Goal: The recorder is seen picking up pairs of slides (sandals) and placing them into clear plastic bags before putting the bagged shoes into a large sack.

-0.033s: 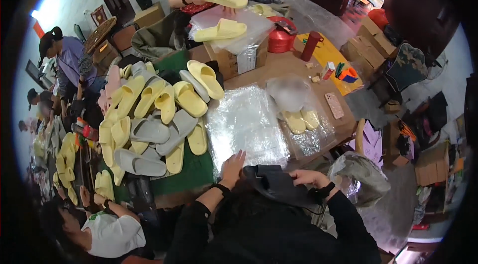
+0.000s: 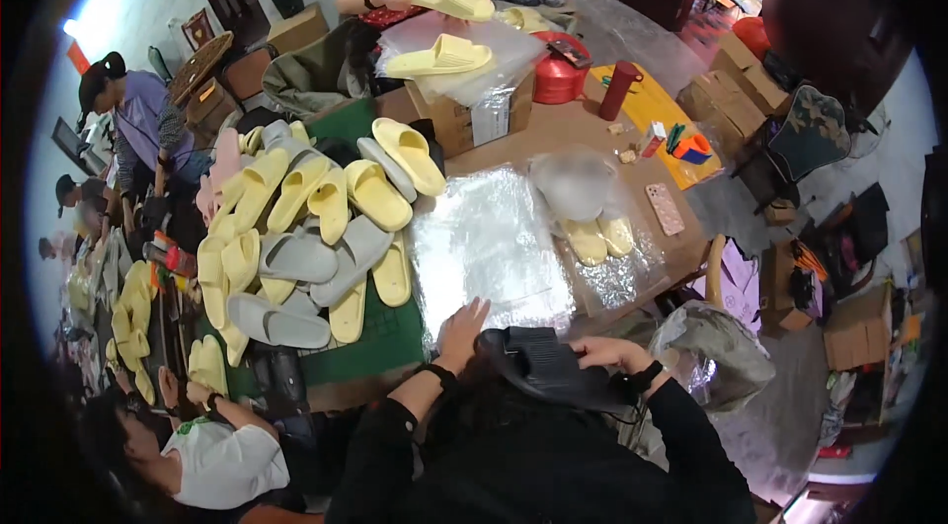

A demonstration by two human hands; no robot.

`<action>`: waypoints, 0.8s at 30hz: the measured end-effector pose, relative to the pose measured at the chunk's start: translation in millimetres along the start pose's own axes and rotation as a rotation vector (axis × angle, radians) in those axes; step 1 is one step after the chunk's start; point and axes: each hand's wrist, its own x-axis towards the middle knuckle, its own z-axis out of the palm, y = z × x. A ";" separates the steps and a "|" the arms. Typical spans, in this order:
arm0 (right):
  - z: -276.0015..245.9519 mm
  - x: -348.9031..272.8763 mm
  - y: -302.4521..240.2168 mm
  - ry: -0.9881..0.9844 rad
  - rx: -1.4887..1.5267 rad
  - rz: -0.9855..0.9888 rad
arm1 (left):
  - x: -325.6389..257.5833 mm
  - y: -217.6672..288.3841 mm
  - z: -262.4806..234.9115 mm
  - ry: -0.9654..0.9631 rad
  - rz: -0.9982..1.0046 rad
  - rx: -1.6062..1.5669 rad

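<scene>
A black slide slipper with a ribbed strap is in front of my body, over the table's near edge. My right hand grips it from the right, its fingers partly hidden. On the near edge of a stack of clear plastic bags rests my left hand, fingers stretched out, just left of the slipper. Whether that hand touches the slipper, I cannot tell. Right of the stack, a pair of yellow slippers lies on clear plastic.
Yellow and grey slippers are heaped at the left. Across the table, a person in red holds a yellow slipper above a carton. Rightward are a phone, a red bottle and a plastic sack.
The black slipper has tilted slightly, and its ribbed strap shows more clearly. Across the table, the other person's hand at the right has shifted a little. My hands have barely moved.
</scene>
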 end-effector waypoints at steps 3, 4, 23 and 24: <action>3.2 9.1 -22.2 -0.028 -0.170 -0.009 | -6.6 -2.7 -3.4 0.188 0.083 -0.112; 3.5 9.9 -28.7 -0.034 -0.171 -0.012 | -6.5 0.1 -8.5 0.188 0.077 -0.108; 15.4 40.1 -16.0 0.704 -1.236 -0.198 | 8.4 53.4 -26.2 0.337 0.010 -0.195; 17.9 43.9 -14.9 0.698 -1.241 -0.212 | 7.9 55.6 -28.6 0.345 0.001 -0.187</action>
